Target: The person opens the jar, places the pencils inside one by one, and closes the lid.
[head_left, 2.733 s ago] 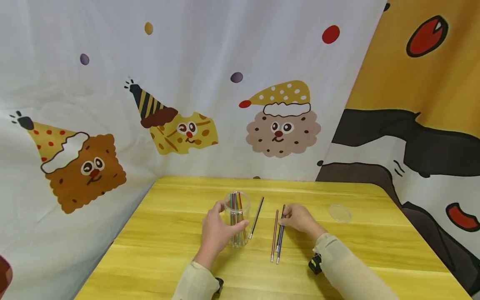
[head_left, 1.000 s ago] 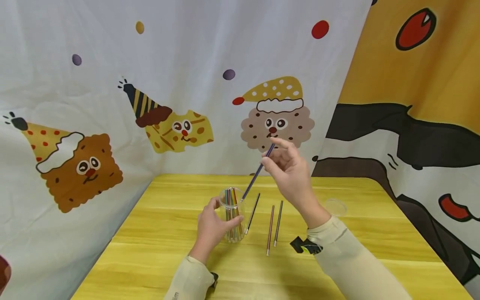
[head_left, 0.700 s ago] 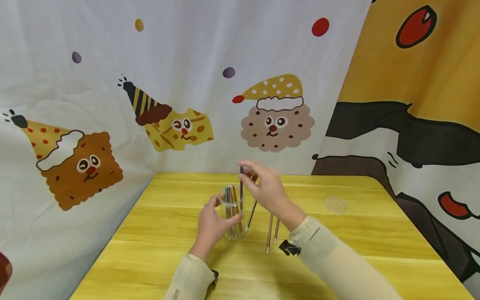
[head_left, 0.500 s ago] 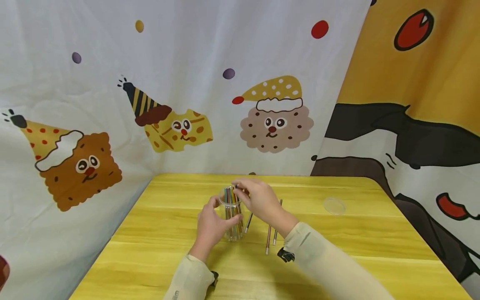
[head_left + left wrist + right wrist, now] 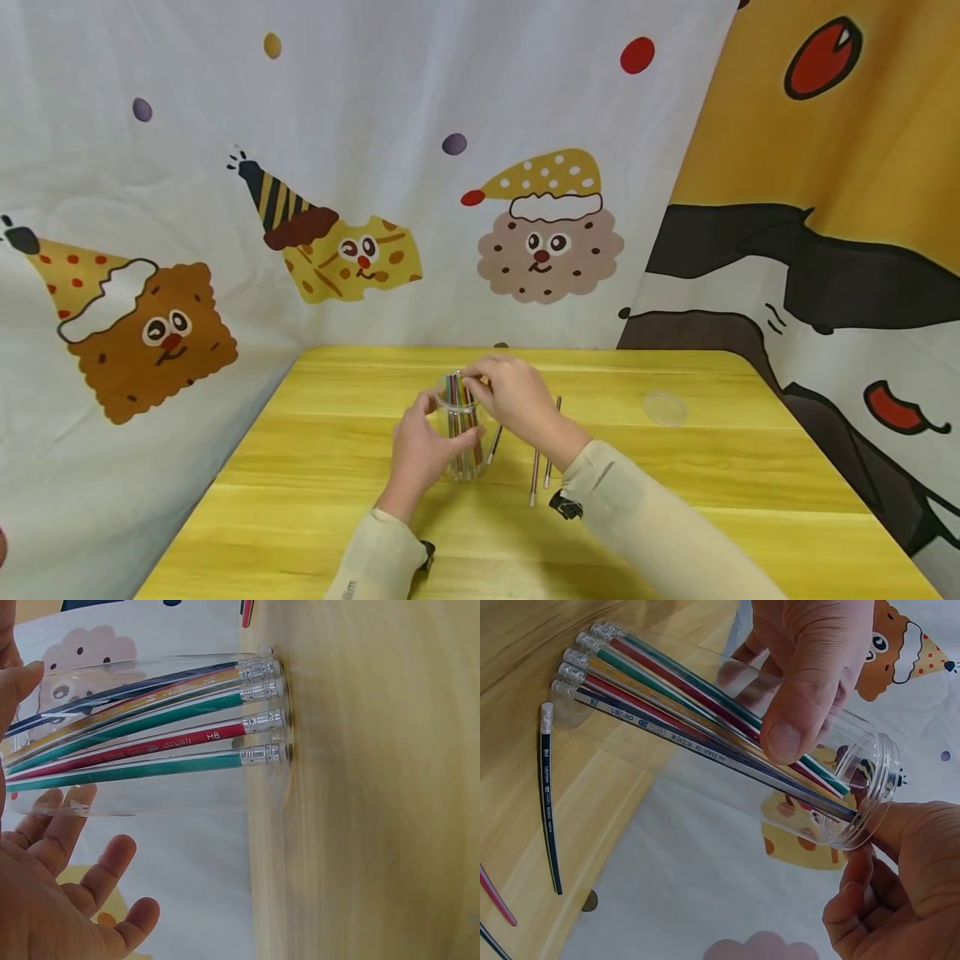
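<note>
A clear plastic jar stands upright on the table, holding several coloured pencils, eraser ends down. My left hand holds the jar's side, thumb across the front; in the left wrist view some fingers spread away from the wall. At the jar's mouth my right hand pinches the upper end of a dark blue pencil, whose eraser end is near the jar's bottom. The exact fingertip contact is partly hidden by the rim. A black pencil lies on the table close by the jar.
A red pencil and another dark pencil lie right of the jar, partly under my right forearm. A round clear lid rests farther right on the yellow wooden table. Behind hangs a cartoon-printed curtain.
My right hand has picked up the dark blue pencil from the table, raised it over the jar and lowered it inside. My left hand has stayed on the jar.
</note>
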### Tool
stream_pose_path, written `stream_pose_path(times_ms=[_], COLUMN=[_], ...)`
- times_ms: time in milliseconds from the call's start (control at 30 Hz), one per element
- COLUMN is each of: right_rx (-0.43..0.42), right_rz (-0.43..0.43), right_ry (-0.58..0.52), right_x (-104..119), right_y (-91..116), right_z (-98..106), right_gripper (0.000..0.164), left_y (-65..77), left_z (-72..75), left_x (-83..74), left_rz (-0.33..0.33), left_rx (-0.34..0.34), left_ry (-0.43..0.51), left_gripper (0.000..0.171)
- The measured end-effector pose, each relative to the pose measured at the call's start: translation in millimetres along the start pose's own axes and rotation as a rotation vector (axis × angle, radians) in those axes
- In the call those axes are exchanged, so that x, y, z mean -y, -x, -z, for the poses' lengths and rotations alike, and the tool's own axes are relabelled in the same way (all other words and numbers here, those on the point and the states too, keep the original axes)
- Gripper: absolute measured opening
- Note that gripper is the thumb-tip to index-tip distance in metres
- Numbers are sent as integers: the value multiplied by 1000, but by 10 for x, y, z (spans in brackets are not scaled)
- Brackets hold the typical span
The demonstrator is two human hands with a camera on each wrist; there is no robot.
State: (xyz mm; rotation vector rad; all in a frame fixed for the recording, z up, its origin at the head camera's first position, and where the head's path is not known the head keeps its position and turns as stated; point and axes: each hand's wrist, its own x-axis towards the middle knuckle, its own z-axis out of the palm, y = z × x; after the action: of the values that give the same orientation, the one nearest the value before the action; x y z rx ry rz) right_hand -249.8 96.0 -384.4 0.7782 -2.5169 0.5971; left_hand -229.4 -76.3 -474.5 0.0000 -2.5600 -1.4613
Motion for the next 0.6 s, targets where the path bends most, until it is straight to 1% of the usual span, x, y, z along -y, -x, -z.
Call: stream_pose_path(times_ms=[100,233,333,400,433,467,533,600], right_rx=[-7,-25,-39,-28,-10,29,126,232], right_rz=[-14,-56,-137,-218,-269,-329,-445,-541], right_ry=[-13,-90,-154,-166,-163,-153,-127,-99], right_x=[-21,-108,-301,-513,-634,-765,-1017,-1232], right_y=[2,32,86,134,166,208,310,429], right_z=[-21,23,98,120,116,99,41,-41], right_gripper=[15,24,28,30,31,33,38,43], left_y=[-4,7,12,7,4,2,2,10], left_z=[0,-8,-26,-31,-30,-27,-17,-8], left_x=[11,-13,-34,-43,-44,-44,-39,-27], left_rz=[-2,-20,-28,-20,-14,-9,1,9], left_rx=[1,-5,-10,-13,-14,-16,-21,-24], left_ry=[-5,-12,-9,-6,-8,-9,-11,-18], left_gripper=[75,77,81,84,84,85,85,83])
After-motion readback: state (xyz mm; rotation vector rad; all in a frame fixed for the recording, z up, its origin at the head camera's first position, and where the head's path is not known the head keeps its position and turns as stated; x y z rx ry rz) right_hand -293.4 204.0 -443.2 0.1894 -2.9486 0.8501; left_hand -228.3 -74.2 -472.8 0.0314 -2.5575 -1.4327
